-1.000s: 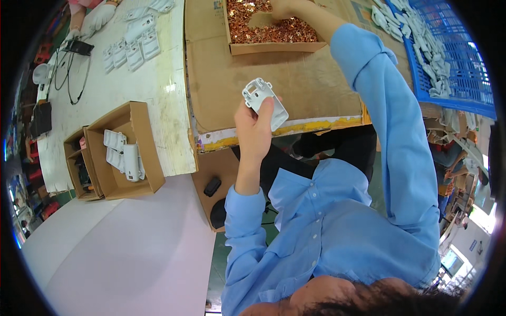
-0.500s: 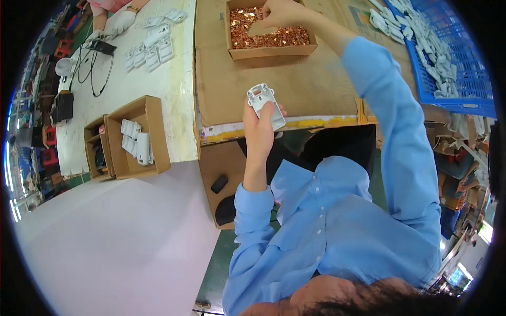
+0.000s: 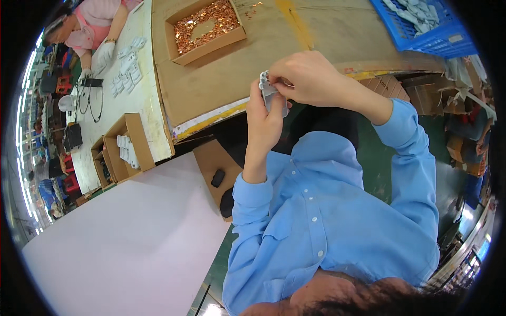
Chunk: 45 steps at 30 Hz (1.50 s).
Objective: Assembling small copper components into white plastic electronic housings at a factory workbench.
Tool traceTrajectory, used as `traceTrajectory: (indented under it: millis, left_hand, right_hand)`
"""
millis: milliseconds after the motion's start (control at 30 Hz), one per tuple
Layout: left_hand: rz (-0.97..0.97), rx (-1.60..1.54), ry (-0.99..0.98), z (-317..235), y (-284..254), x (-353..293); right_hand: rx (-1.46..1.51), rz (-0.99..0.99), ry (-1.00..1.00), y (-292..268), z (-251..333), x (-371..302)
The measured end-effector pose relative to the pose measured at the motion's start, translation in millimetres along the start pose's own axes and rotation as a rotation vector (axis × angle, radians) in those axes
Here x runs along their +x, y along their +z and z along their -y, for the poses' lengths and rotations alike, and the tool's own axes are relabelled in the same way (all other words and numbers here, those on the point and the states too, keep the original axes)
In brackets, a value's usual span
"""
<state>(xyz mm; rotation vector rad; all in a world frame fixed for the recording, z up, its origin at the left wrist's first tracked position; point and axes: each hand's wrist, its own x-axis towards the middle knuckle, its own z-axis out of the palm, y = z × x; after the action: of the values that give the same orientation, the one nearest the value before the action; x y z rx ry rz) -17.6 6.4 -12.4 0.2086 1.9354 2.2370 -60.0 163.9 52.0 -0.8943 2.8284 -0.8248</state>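
My left hand (image 3: pixel 265 120) grips a white plastic housing (image 3: pixel 274 102), thumb laid along it, above the near edge of the cardboard-covered table (image 3: pixel 237 73). At the housing's top end, my right hand (image 3: pixel 310 78) is closed, its fingertips pinched together against it. Whatever those fingertips hold is hidden or too small to make out. Beyond my hands, a shallow cardboard box (image 3: pixel 216 48) holds many small copper-coloured metal pieces (image 3: pixel 224 20), with a patch of its bottom showing.
A blue plastic basket (image 3: pixel 392 37) of white parts stands far right. On the left table are white housings (image 3: pixel 126 76), a black cable (image 3: pixel 96 113) and a cardboard box (image 3: pixel 141 139) with white parts. A co-worker's gloved hand (image 3: pixel 105 53) is beyond. Some copper pieces (image 3: pixel 254 7) lie loose.
My right hand has come back from the box of copper pieces to the housing in my left hand. The view has turned, so the box and basket appear shifted.
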Motion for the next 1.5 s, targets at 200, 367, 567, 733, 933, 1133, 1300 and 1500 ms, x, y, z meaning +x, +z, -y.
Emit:
traceTrajectory:
  millis: [200, 367, 567, 733, 933, 1133, 1300, 1500]
  left_hand:
    - [0.001, 0.060, -0.005, -3.5, 24.1, -11.3]
    - [-0.017, 0.068, -0.002, 0.6, 29.9, -19.6]
    - [-0.082, 0.281, 0.062, -4.5, 33.4, -30.9]
    - [-0.093, 0.462, 0.123, 0.8, 32.3, -36.6]
    - [-0.096, 0.412, 0.177, 8.9, 29.2, -41.0]
    - [-0.114, 0.407, 0.160, 12.0, 24.5, -44.5]
    - [-0.105, 0.400, 0.139, 10.6, 21.5, -44.2]
    - [-0.080, 0.350, 0.084, 11.6, 20.2, -43.7]
  right_hand:
    - [0.035, -0.125, 0.005, -0.6, -6.5, -30.9]
    - [0.198, -0.361, 0.082, 5.0, -5.0, -47.9]
    - [0.383, -0.252, 0.130, 21.3, -3.5, -60.3]
    - [0.655, -0.205, 0.198, 36.1, -5.7, -65.7]
    - [0.780, -0.192, 0.217, 47.1, -5.3, -67.8]
    - [0.765, -0.205, 0.223, 50.3, 0.9, -69.8]
    - [0.748, -0.196, 0.263, 46.4, 7.7, -70.3]
    - [0.737, -0.198, 0.253, 45.4, -1.2, -67.8]
